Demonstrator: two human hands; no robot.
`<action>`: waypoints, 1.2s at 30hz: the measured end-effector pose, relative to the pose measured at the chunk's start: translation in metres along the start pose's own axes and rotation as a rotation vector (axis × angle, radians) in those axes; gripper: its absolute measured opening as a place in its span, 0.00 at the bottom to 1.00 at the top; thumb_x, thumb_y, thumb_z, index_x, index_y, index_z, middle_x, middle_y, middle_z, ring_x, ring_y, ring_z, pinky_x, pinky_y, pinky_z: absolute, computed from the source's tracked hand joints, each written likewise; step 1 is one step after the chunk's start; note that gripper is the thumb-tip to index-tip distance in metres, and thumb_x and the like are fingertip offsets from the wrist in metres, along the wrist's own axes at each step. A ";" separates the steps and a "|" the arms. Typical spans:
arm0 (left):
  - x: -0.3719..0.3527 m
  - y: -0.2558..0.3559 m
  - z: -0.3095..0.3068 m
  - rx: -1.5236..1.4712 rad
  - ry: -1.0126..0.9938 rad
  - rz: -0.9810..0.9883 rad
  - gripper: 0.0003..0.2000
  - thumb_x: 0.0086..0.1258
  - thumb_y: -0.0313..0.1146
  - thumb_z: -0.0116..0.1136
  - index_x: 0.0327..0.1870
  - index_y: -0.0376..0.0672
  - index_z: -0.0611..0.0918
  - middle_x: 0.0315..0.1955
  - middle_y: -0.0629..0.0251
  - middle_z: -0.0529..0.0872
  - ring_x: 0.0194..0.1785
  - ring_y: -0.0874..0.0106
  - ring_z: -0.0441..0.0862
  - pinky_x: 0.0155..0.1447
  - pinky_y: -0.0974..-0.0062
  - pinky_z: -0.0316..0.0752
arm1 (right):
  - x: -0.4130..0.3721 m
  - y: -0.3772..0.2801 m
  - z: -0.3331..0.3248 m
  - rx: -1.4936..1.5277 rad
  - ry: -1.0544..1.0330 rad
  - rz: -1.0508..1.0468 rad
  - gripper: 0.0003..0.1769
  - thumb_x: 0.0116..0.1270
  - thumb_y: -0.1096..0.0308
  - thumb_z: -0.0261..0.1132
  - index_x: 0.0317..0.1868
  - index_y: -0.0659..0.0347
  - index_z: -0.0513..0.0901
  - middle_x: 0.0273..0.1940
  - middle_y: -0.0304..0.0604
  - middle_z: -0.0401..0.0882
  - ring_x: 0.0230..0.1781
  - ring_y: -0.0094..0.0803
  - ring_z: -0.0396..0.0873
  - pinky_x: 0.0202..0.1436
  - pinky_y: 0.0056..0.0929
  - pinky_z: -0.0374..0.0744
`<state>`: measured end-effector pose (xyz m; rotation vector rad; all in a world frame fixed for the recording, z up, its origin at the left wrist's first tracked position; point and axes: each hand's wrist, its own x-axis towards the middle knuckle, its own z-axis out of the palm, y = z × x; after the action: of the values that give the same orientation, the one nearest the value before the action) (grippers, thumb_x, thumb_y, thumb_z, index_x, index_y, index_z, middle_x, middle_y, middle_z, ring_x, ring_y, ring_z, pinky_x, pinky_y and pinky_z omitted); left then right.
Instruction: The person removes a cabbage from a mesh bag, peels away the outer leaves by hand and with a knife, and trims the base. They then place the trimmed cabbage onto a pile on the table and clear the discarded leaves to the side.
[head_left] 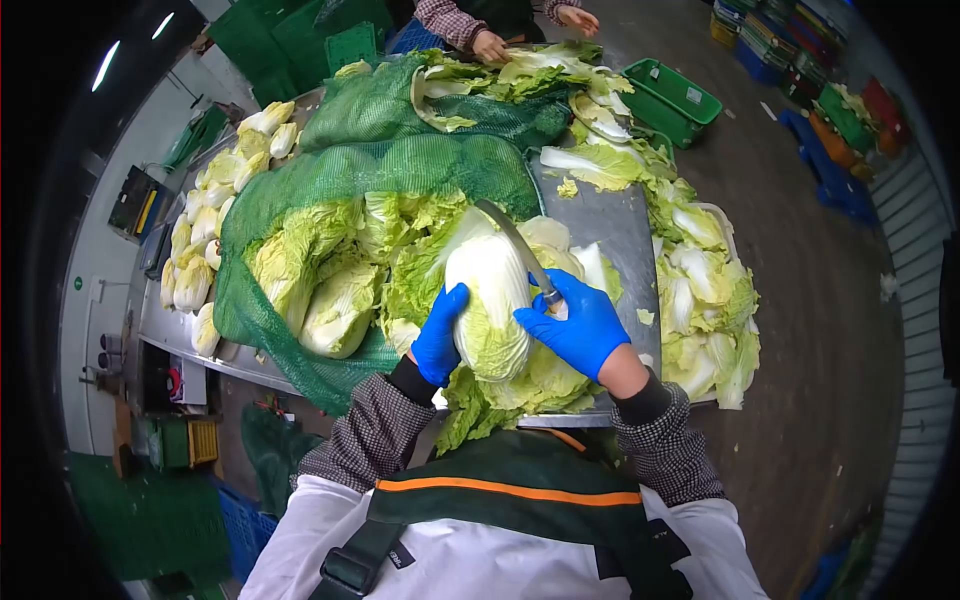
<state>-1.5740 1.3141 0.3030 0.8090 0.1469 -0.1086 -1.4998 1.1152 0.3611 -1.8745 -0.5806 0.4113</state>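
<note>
Here, clasping a curved knife [527, 254] in the right hand [577, 322] — cupping a cabbage [488, 300] in the left hand [438, 336].

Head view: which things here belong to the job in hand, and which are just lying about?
In the job, it seems:
- Chinese cabbage held in the left hand
- curved knife in the right hand
- green mesh bag with cabbages
- metal table

Apparently just lying about:
- blue pallet on the floor
- blue crate, lower left
</note>
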 end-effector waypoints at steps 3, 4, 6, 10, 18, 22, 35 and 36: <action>0.001 0.000 0.004 0.152 0.059 0.132 0.37 0.65 0.45 0.60 0.71 0.39 0.58 0.63 0.54 0.70 0.65 0.62 0.70 0.69 0.64 0.64 | 0.000 0.004 0.005 -0.062 0.000 0.004 0.31 0.56 0.57 0.69 0.58 0.60 0.73 0.35 0.54 0.82 0.37 0.49 0.82 0.42 0.39 0.80; 0.002 0.000 0.005 0.217 0.083 0.182 0.37 0.63 0.42 0.62 0.70 0.38 0.59 0.62 0.56 0.71 0.64 0.64 0.71 0.68 0.65 0.65 | -0.001 0.006 0.007 -0.078 0.007 0.003 0.31 0.56 0.58 0.67 0.59 0.59 0.71 0.35 0.55 0.82 0.38 0.51 0.82 0.42 0.40 0.80; 0.001 0.006 0.016 0.311 0.101 0.195 0.38 0.61 0.40 0.65 0.70 0.39 0.60 0.61 0.57 0.72 0.64 0.66 0.71 0.67 0.67 0.65 | -0.002 0.003 0.014 -0.111 0.034 0.060 0.32 0.56 0.60 0.65 0.61 0.57 0.70 0.36 0.56 0.82 0.38 0.52 0.82 0.43 0.42 0.80; 0.003 0.010 0.016 0.426 0.125 0.169 0.38 0.59 0.36 0.68 0.70 0.39 0.61 0.61 0.59 0.72 0.63 0.68 0.71 0.66 0.68 0.66 | -0.004 0.009 0.021 -0.174 0.068 0.119 0.32 0.56 0.62 0.62 0.63 0.54 0.68 0.35 0.58 0.82 0.37 0.53 0.81 0.43 0.45 0.79; -0.003 0.017 0.009 0.427 -0.001 -0.031 0.42 0.56 0.39 0.69 0.71 0.38 0.60 0.61 0.60 0.72 0.63 0.69 0.70 0.67 0.70 0.65 | -0.002 0.021 -0.003 -0.262 0.187 0.153 0.25 0.56 0.68 0.60 0.58 0.54 0.75 0.28 0.52 0.81 0.27 0.47 0.81 0.36 0.40 0.80; -0.015 0.016 0.006 0.329 -0.187 -0.156 0.44 0.56 0.47 0.69 0.71 0.37 0.59 0.62 0.59 0.73 0.63 0.68 0.71 0.67 0.68 0.65 | 0.022 0.078 -0.052 0.036 0.066 0.426 0.24 0.58 0.65 0.64 0.57 0.58 0.77 0.27 0.45 0.77 0.24 0.30 0.77 0.34 0.31 0.80; 0.012 0.046 -0.004 -0.430 0.070 0.111 0.30 0.74 0.52 0.47 0.69 0.42 0.64 0.63 0.57 0.73 0.62 0.61 0.74 0.67 0.59 0.68 | -0.010 -0.014 0.010 0.336 -0.242 0.049 0.14 0.61 0.68 0.68 0.43 0.64 0.77 0.32 0.39 0.78 0.34 0.24 0.77 0.40 0.26 0.77; 0.009 0.054 -0.009 -0.461 0.064 0.139 0.30 0.74 0.52 0.47 0.69 0.42 0.64 0.62 0.57 0.73 0.62 0.61 0.75 0.67 0.59 0.69 | -0.009 -0.024 0.003 0.407 -0.212 0.372 0.16 0.60 0.65 0.71 0.43 0.64 0.77 0.32 0.38 0.78 0.33 0.24 0.76 0.40 0.26 0.76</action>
<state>-1.5577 1.3573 0.3342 0.3605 0.1679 0.0819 -1.5132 1.1199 0.3823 -1.5492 -0.2552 0.9107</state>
